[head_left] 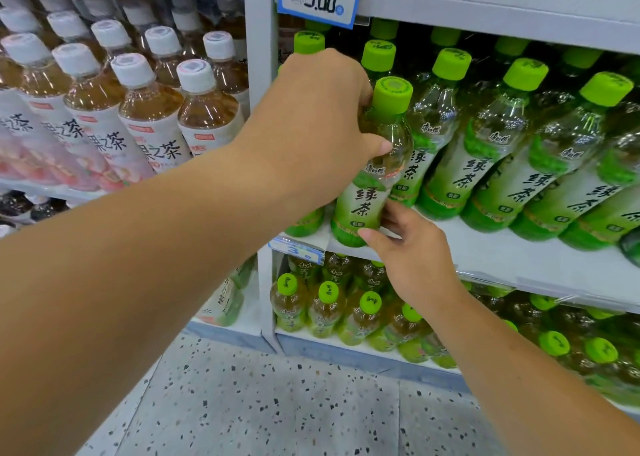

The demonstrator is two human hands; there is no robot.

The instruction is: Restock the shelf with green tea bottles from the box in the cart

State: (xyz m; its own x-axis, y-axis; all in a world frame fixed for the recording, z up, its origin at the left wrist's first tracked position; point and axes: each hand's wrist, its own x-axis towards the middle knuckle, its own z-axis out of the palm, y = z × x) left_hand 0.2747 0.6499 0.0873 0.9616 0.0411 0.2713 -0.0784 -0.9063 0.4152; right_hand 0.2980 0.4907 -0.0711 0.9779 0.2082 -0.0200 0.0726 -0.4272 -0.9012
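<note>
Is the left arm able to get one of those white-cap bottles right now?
Probably not yet. Its grip is full, curled around the green tea bottle. The white-cap bottles stand near, just past the grey post, with nothing in front, so after letting go it likely would.

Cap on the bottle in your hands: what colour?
The green tea bottle has a bright green cap; the head view shows it best.

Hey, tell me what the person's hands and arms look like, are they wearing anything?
Nothing worn that shows. The left hand and right hand are gloveless, with no rings in view. Both forearms are bare to the frame edge: no sleeves, watch or bracelets. Visible nails are short and unpainted.
</note>
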